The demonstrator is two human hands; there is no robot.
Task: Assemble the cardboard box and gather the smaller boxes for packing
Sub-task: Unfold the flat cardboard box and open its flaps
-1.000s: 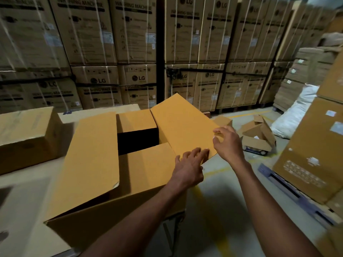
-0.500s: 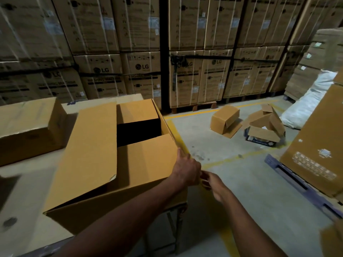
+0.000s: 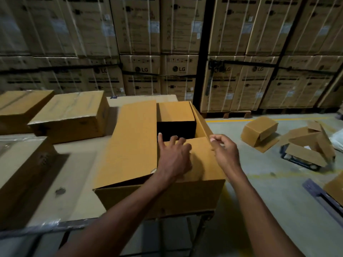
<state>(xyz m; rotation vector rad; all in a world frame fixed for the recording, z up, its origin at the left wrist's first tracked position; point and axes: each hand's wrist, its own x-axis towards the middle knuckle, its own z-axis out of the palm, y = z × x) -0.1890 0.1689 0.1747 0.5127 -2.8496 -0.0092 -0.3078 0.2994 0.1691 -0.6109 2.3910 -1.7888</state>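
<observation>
A large brown cardboard box [image 3: 167, 197] stands on the table's right end, its top partly closed, with a dark gap between the flaps. The left long flap [image 3: 133, 141] lies folded over. My left hand [image 3: 174, 156] rests flat on the near short flap, fingers spread, tips at the edge of the gap. My right hand [image 3: 224, 151] pinches the near corner of the right long flap [image 3: 201, 123], which stands nearly upright. A small open box [image 3: 259, 130] lies on the floor to the right.
Two closed boxes [image 3: 72, 115] sit at the table's [image 3: 74, 182] back left, another at the left edge [image 3: 20, 164]. Crumpled open cartons [image 3: 308, 147] lie on a low dolly at right. Strapped LG cartons [image 3: 178, 71] wall the back. A blue pallet [image 3: 323, 195] sits at right.
The right flap, spread outward a second ago, then hanging down, now stands nearly upright in my right hand. My left hand slid from the box's near corner onto the short flap.
</observation>
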